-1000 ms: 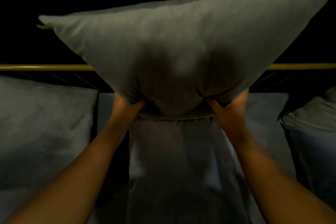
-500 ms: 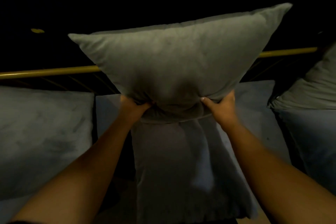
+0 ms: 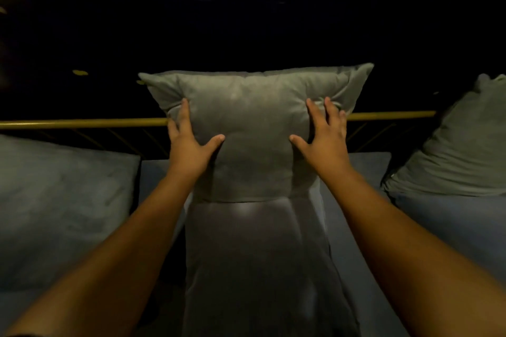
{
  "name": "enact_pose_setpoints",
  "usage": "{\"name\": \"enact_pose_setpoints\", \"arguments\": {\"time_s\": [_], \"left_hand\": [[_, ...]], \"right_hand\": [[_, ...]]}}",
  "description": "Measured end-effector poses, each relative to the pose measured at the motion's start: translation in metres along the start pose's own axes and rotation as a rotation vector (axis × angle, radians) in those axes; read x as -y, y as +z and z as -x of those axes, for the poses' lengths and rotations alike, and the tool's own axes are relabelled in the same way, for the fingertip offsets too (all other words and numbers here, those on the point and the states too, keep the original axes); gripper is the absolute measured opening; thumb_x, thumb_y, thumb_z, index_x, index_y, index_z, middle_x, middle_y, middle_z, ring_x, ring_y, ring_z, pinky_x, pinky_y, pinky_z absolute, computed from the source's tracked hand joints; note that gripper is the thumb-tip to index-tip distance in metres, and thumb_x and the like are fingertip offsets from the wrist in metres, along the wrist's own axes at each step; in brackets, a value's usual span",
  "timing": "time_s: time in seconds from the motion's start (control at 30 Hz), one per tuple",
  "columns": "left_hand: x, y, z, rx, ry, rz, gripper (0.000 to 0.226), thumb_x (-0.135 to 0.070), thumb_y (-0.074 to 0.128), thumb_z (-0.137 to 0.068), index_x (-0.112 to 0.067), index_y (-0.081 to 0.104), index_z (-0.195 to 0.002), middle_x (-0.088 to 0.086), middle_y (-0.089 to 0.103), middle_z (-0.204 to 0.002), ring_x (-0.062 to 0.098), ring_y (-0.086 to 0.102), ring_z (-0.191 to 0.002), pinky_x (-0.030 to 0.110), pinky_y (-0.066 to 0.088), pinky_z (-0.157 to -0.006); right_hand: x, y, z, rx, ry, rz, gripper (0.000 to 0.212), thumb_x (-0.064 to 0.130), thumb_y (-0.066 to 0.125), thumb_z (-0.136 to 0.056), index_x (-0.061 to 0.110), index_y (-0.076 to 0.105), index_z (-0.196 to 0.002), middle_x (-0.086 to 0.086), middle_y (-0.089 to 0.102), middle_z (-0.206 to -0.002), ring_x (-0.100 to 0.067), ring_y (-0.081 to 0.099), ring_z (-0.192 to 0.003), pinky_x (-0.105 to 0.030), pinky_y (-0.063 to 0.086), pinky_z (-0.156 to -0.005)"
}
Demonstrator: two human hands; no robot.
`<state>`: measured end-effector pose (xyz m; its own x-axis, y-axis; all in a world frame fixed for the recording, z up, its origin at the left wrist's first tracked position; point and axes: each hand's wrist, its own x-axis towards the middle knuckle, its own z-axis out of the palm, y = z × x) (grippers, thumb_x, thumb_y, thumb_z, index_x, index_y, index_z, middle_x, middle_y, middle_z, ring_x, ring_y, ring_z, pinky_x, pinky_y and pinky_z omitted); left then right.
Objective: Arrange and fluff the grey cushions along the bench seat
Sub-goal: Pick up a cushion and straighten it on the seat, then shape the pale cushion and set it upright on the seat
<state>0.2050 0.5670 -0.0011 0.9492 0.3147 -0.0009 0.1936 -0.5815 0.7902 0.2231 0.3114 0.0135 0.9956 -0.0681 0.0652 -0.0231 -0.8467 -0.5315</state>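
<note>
A grey cushion (image 3: pixel 254 128) stands upright at the centre, leaning back against the brass rail (image 3: pixel 82 123) of the bench. My left hand (image 3: pixel 189 142) clasps its left side, thumb on the front. My right hand (image 3: pixel 324 135) presses its right side with fingers spread. The cushion is squeezed narrow between them. Its lower edge rests on a second grey cushion (image 3: pixel 246 268) that lies flat on the bench seat (image 3: pixel 364 172) and reaches toward me.
A large blue-grey cushion (image 3: pixel 54 200) lies at the left. Another grey cushion (image 3: pixel 465 145) leans at the right, on top of a bluish one (image 3: pixel 451 227). Behind the rail all is dark, with a few small yellow lights.
The cushion came down from the air and now stands against the rail. My hands moved from its bottom edge up to its two sides.
</note>
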Motion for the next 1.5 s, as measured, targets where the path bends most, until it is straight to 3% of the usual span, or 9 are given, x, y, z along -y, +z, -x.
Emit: {"name": "enact_pose_setpoints", "arguments": {"time_s": [0.23, 0.4, 0.53, 0.63, 0.83, 1.03, 1.2, 1.33, 1.5], "left_hand": [[-0.021, -0.001, 0.000, 0.147, -0.058, -0.120, 0.102, -0.032, 0.075, -0.077, -0.034, 0.005, -0.150, 0.016, 0.001, -0.159, 0.038, 0.017, -0.144, 0.049, 0.028, -0.112], [-0.016, -0.037, 0.045, 0.131, 0.053, -0.142, 0.081, -0.028, 0.075, -0.076, -0.015, 0.032, -0.144, 0.021, 0.023, -0.153, 0.031, 0.024, -0.142, 0.023, 0.019, -0.111], [0.013, -0.067, 0.105, 0.295, 0.091, -0.135, 0.079, -0.040, 0.070, -0.073, -0.010, 0.039, -0.139, 0.017, 0.040, -0.145, 0.023, 0.035, -0.135, 0.017, 0.022, -0.105], [0.049, -0.096, 0.141, 0.290, -0.028, -0.137, 0.078, -0.036, 0.068, -0.074, -0.009, 0.038, -0.140, 0.014, 0.041, -0.146, 0.024, 0.038, -0.135, 0.019, 0.024, -0.104], [0.133, -0.186, 0.176, 0.186, -0.186, -0.135, 0.070, -0.040, 0.061, -0.071, -0.009, 0.049, -0.132, 0.014, 0.053, -0.133, 0.026, 0.051, -0.123, 0.010, 0.026, -0.094], [0.232, -0.288, 0.143, 0.129, -0.200, -0.060, 0.071, -0.049, 0.057, -0.070, -0.002, 0.054, -0.124, 0.018, 0.060, -0.119, 0.020, 0.059, -0.111, 0.033, 0.044, -0.097], [0.291, -0.348, 0.057, 0.163, -0.027, -0.400, 0.075, -0.066, 0.035, -0.075, -0.018, 0.051, -0.130, 0.014, 0.051, -0.137, 0.030, 0.040, -0.132, 0.047, 0.025, -0.113], [0.327, -0.376, -0.010, 0.280, -0.314, -0.525, 0.082, -0.075, 0.043, -0.077, -0.038, 0.014, -0.145, 0.011, 0.007, -0.159, 0.046, 0.003, -0.143, 0.065, 0.005, -0.113], [0.398, -0.387, -0.037, 0.226, -0.593, -0.410, 0.098, -0.091, 0.038, -0.061, -0.047, 0.003, -0.142, 0.011, 0.015, -0.158, 0.051, 0.016, -0.138, 0.070, 0.013, -0.108]], "right_hand": [[-0.021, -0.016, -0.002, 0.101, 0.075, -0.015, 0.078, 0.040, 0.069, -0.081, 0.034, 0.026, -0.146, -0.003, 0.010, -0.160, -0.035, 0.005, -0.146, -0.049, 0.018, -0.117], [0.008, -0.018, 0.047, -0.010, -0.090, -0.111, 0.053, 0.030, 0.064, -0.086, 0.022, 0.047, -0.136, -0.006, 0.014, -0.159, -0.032, 0.003, -0.147, -0.041, 0.014, -0.116], [0.043, 0.015, 0.104, 0.095, -0.150, -0.246, 0.044, 0.023, 0.069, -0.082, 0.018, 0.058, -0.125, -0.011, 0.034, -0.149, -0.032, 0.025, -0.140, -0.037, 0.023, -0.112], [0.075, 0.047, 0.139, 0.231, -0.153, -0.323, 0.042, 0.018, 0.071, -0.080, 0.013, 0.061, -0.121, -0.014, 0.046, -0.136, -0.030, 0.043, -0.129, -0.023, 0.028, -0.103], [0.171, 0.119, 0.186, 0.549, -0.138, -0.311, 0.045, 0.026, 0.065, -0.086, 0.012, 0.055, -0.128, -0.011, 0.051, -0.133, -0.025, 0.049, -0.123, -0.025, 0.034, -0.100], [0.268, 0.210, 0.206, 0.672, 0.010, -0.348, 0.043, 0.031, 0.064, -0.088, 0.015, 0.055, -0.126, -0.012, 0.053, -0.133, -0.030, 0.048, -0.125, -0.044, 0.040, -0.104], [0.325, 0.274, 0.204, 0.679, 0.244, -0.332, 0.038, 0.033, 0.062, -0.088, 0.018, 0.055, -0.122, -0.010, 0.055, -0.130, -0.030, 0.055, -0.115, -0.042, 0.046, -0.095], [0.353, 0.310, 0.189, 0.696, 0.384, -0.341, 0.025, 0.035, 0.061, -0.089, 0.018, 0.056, -0.107, -0.010, 0.061, -0.113, -0.025, 0.059, -0.098, -0.037, 0.047, -0.087], [0.364, 0.358, 0.157, 0.667, 0.567, -0.383, 0.056, 0.043, 0.057, -0.090, 0.014, 0.044, -0.136, -0.012, 0.051, -0.138, -0.034, 0.049, -0.124, -0.044, 0.039, -0.106]]}}
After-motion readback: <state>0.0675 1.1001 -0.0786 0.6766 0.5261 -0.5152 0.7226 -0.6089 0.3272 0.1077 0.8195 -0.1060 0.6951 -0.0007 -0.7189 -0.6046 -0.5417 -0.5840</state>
